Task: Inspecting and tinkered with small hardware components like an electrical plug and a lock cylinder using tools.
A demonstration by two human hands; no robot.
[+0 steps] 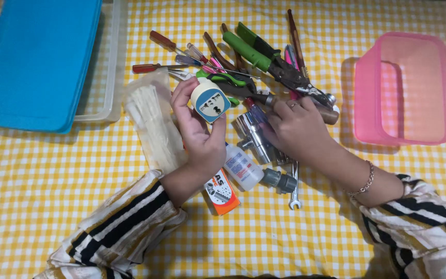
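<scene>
**Two hands at work over a heap of tools on a checked cloth**

Two containers frame the scene. At the far left a clear plastic box (110,77) lies under a blue lid (37,59) set askew on it. Right of that lies a clear bag of pale cable ties (153,124), running from far to near.

The left hand (197,134) is raised just beside the bag, its fingers (181,93) wrapped round a cream and blue plug adapter (210,101), socket face turned up toward the camera. Below that wrist, nearer the person, an orange carton (222,192) peeks out, with a small white squeeze bottle (242,168) lying just to its right.

Behind the adapter, at the far middle of the table (285,243), screwdrivers with red handles (153,67) fan out, touching green-handled pliers (256,54) and other tools in one heap. A chromed metal fitting (251,132) lies between the two hands, and a slim spanner (295,188) lies near it, toward the person.

The right hand (298,129) lies palm down on the heap, fingers curled over the tools; whether they grip any one of them cannot be told. It wears a ring, and a chain bracelet (365,181) circles the wrist.

At the far right stands a pink plastic box (414,88), well apart from the heap.
</scene>
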